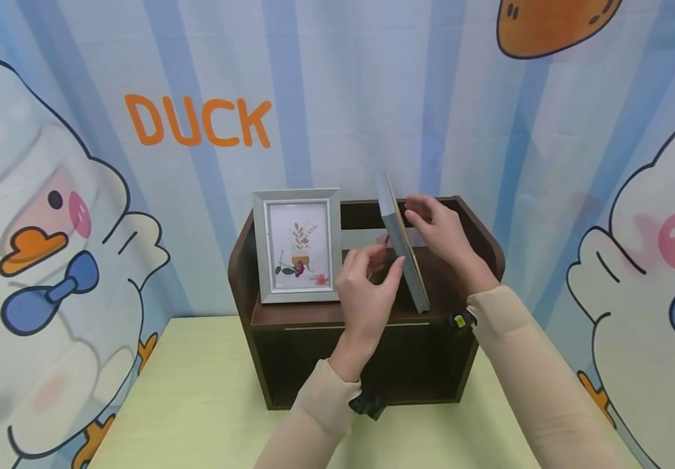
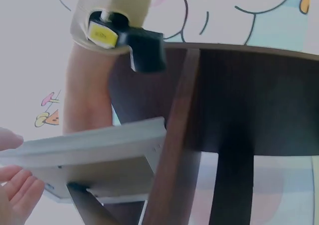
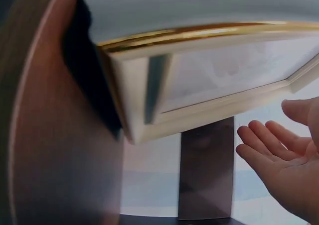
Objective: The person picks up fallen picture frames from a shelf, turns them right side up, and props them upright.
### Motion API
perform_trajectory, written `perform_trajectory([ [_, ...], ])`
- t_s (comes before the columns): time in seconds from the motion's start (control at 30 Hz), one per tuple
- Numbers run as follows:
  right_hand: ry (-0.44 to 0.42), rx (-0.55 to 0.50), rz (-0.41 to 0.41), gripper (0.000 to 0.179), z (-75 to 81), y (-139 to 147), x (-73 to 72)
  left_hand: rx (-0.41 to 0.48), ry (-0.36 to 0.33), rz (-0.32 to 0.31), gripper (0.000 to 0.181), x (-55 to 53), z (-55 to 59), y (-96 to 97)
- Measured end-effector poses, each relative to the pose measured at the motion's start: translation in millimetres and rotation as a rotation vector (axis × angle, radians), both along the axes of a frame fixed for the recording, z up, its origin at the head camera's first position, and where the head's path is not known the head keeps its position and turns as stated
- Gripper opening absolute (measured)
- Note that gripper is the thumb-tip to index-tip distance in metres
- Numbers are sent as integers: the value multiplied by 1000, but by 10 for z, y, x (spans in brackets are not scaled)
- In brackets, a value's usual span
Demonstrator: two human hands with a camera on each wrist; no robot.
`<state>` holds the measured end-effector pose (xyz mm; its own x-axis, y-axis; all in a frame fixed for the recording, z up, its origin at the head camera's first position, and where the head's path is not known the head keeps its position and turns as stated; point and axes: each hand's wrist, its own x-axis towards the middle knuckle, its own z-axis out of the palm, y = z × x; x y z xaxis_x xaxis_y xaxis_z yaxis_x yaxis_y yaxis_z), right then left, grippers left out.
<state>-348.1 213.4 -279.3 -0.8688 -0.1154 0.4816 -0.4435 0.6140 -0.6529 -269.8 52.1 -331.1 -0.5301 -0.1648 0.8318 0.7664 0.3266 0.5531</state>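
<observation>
A picture frame [image 1: 406, 251] stands edge-on on the upper board of a dark brown shelf unit [image 1: 314, 314], its top leaning left. My left hand [image 1: 363, 290] holds its near edge, the thumb on the edge and the fingers on the back. In the left wrist view, the frame's back [image 2: 119, 177] shows a dark support leg. My right hand [image 1: 440, 228] is beside the frame's front, its fingers loosely bent and apart from it in the right wrist view. That view shows a pale border and gold trim [image 3: 199, 33]. Another picture frame [image 1: 261, 247] with a plant print stands upright on the left.
Side walls [image 1: 484, 234] of the shelf unit rise at both ends, with a back rail behind. Below is an open lower compartment [image 1: 414, 365]. The unit stands on a pale yellow table [image 1: 208, 384] before a duck-printed curtain [image 1: 343, 98].
</observation>
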Motion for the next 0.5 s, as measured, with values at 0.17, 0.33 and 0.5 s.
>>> perform_trajectory([
  [0.17, -103, -29, 17, 45, -64, -8, -69, -17, -42, 30, 30, -12, 70, 87],
  [0.33, -200, -82, 78, 47, -120, -11, -134, -55, -75, 61, 34, -41, 77, 147],
  [0.5, -234, -109, 157, 51, -156, -5, -194, -73, -81, 70, 37, -58, 80, 187],
])
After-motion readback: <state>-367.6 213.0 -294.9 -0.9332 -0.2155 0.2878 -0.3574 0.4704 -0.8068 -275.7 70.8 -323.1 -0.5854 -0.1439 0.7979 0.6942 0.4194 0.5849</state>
